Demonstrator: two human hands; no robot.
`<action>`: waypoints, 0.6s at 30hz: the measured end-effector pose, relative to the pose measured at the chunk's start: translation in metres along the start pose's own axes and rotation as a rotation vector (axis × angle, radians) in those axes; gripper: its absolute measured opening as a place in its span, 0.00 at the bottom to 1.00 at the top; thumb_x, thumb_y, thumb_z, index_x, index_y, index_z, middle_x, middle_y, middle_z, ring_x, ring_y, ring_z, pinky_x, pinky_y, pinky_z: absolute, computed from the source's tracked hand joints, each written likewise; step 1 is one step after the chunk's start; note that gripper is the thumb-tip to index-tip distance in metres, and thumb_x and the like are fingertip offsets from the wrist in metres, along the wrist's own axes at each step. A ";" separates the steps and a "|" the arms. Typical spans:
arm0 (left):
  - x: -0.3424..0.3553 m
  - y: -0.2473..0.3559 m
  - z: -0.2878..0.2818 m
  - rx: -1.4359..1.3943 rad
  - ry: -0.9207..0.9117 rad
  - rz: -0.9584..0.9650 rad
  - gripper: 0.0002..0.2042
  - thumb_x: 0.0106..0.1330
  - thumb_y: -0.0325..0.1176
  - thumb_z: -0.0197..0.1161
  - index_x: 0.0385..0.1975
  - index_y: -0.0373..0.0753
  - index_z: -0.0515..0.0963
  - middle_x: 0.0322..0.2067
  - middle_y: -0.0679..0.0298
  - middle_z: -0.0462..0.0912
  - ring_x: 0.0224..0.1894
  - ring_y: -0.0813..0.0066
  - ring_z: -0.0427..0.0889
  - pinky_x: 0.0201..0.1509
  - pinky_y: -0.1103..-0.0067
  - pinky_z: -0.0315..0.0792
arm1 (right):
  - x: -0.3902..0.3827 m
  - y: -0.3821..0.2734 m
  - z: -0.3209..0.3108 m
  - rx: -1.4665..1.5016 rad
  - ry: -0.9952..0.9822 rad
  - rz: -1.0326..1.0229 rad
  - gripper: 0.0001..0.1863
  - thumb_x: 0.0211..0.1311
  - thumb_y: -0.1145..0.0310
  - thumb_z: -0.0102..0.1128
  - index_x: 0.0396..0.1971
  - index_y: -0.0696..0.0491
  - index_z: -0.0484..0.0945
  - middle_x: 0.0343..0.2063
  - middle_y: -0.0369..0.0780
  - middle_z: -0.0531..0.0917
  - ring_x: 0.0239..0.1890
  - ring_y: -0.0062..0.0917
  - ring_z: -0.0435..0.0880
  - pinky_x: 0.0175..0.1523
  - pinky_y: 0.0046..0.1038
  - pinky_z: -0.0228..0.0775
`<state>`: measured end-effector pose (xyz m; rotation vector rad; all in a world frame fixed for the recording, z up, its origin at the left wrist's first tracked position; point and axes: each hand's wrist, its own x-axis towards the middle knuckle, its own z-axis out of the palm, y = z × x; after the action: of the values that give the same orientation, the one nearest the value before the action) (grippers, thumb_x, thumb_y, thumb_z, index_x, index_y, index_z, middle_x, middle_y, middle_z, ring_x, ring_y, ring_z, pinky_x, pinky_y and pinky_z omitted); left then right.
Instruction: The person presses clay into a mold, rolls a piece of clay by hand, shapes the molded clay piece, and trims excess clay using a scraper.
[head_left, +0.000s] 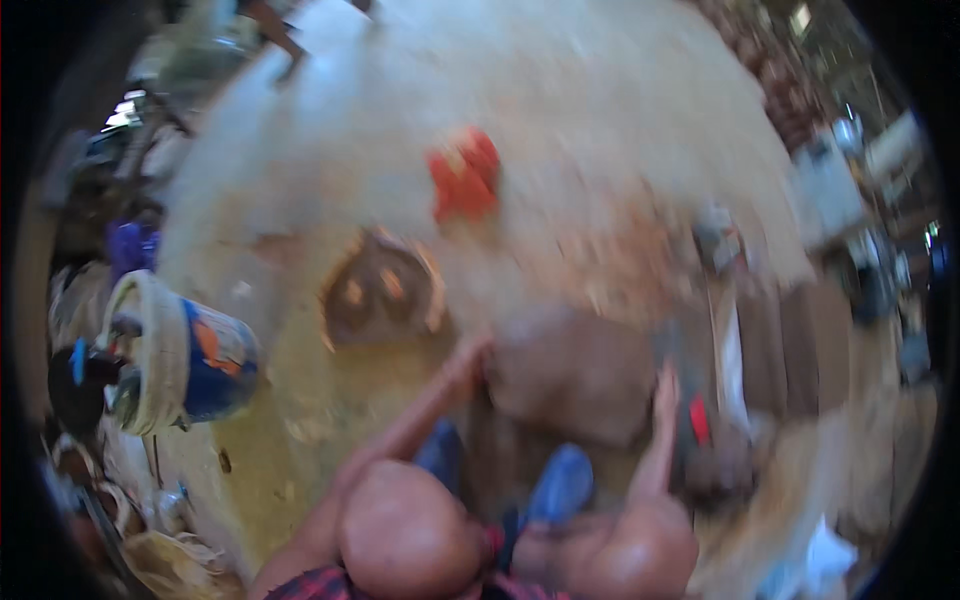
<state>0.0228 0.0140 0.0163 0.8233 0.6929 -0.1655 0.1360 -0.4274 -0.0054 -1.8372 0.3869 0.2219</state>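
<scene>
head view: the picture is badly smeared by motion, so edges and small things are hard to read. the person looks down past two bare knees at the near edge, with blue footwear (560, 485) showing between them.

the left hand (468, 358) reaches forward from the near left, its fingertips at the left edge of a large brown rounded block (575, 375) that sits on the ground just in front of the feet (stone or clay, i cannot tell which). the fingers look stretched out rather than curled, but whether they press on the block or only come up to it, the blur does not show.

the right hand (666, 388) is raised at the block's right side, fingers pointing away; how far it is open, and whether it holds anything, i cannot tell. just to its right lies a dark thing with a red patch (699, 420).

farther off, left of the block, a round brown shallow pan (382, 290) rests on the pale dusty ground (600, 130), and beyond it lies a red object (464, 180). at the far left a bucket (185, 355) with a blue side and a pale rim lies tipped on its side, well apart from both hands.
</scene>
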 end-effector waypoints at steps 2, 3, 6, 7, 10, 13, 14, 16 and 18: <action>0.016 0.017 -0.025 0.053 -0.083 -0.013 0.21 0.71 0.58 0.64 0.54 0.52 0.79 0.31 0.75 0.77 0.31 0.82 0.75 0.34 0.80 0.69 | 0.013 -0.032 0.028 0.173 -0.166 0.010 0.35 0.81 0.46 0.47 0.73 0.59 0.67 0.77 0.45 0.63 0.78 0.33 0.61 0.79 0.34 0.53; 0.027 0.022 -0.018 0.088 -0.112 -0.045 0.30 0.71 0.60 0.62 0.67 0.50 0.77 0.37 0.72 0.83 0.38 0.80 0.80 0.41 0.79 0.74 | 0.030 -0.023 0.018 0.188 -0.188 -0.043 0.36 0.80 0.45 0.49 0.72 0.60 0.70 0.80 0.45 0.58 0.81 0.32 0.56 0.80 0.33 0.50; 0.024 0.029 0.023 -0.105 -0.271 -0.154 0.34 0.72 0.60 0.60 0.72 0.47 0.71 0.56 0.62 0.82 0.54 0.68 0.82 0.58 0.68 0.77 | 0.035 -0.024 0.015 0.052 -0.151 0.061 0.42 0.76 0.35 0.51 0.64 0.64 0.76 0.64 0.45 0.80 0.64 0.27 0.76 0.70 0.32 0.64; 0.029 0.027 0.024 -0.045 -0.280 -0.176 0.35 0.72 0.60 0.60 0.74 0.47 0.67 0.62 0.59 0.77 0.60 0.63 0.79 0.63 0.64 0.75 | 0.036 -0.020 0.008 0.059 -0.161 0.090 0.43 0.75 0.34 0.51 0.64 0.64 0.76 0.63 0.44 0.81 0.63 0.26 0.76 0.69 0.32 0.65; 0.058 0.023 0.033 0.039 -0.291 -0.174 0.37 0.72 0.58 0.60 0.77 0.47 0.62 0.67 0.56 0.74 0.63 0.59 0.77 0.67 0.59 0.73 | 0.055 -0.011 -0.002 0.070 -0.198 0.148 0.43 0.74 0.33 0.52 0.65 0.62 0.76 0.43 0.40 0.90 0.40 0.20 0.86 0.46 0.24 0.75; 0.055 0.023 0.042 0.105 -0.260 -0.159 0.37 0.70 0.51 0.65 0.78 0.48 0.61 0.65 0.57 0.75 0.61 0.61 0.79 0.65 0.62 0.75 | 0.026 -0.018 0.025 -0.077 -0.175 -0.073 0.39 0.73 0.40 0.60 0.63 0.63 0.76 0.51 0.42 0.87 0.50 0.22 0.84 0.55 0.23 0.74; 0.050 0.029 0.045 0.149 -0.252 -0.136 0.38 0.69 0.47 0.68 0.77 0.48 0.62 0.64 0.57 0.75 0.60 0.62 0.80 0.64 0.64 0.76 | 0.018 -0.024 0.034 -0.069 -0.184 -0.067 0.39 0.73 0.40 0.60 0.63 0.63 0.76 0.51 0.42 0.87 0.50 0.22 0.84 0.55 0.23 0.74; 0.048 0.033 0.049 0.200 -0.250 -0.068 0.38 0.68 0.39 0.69 0.77 0.48 0.62 0.63 0.59 0.76 0.59 0.63 0.80 0.64 0.66 0.77 | 0.008 -0.034 0.042 -0.040 -0.088 -0.118 0.36 0.64 0.52 0.74 0.59 0.66 0.78 0.58 0.45 0.83 0.62 0.27 0.76 0.68 0.29 0.65; 0.048 0.037 0.054 0.251 -0.262 -0.003 0.39 0.66 0.32 0.71 0.78 0.48 0.62 0.62 0.61 0.77 0.58 0.65 0.81 0.63 0.69 0.77 | 0.009 -0.043 0.039 -0.019 -0.059 -0.228 0.31 0.61 0.59 0.76 0.57 0.65 0.79 0.56 0.44 0.84 0.60 0.26 0.77 0.66 0.28 0.67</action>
<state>0.1009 0.0060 0.0345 1.0190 0.4308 -0.3619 0.1618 -0.3803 0.0179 -1.8717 0.1321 0.1228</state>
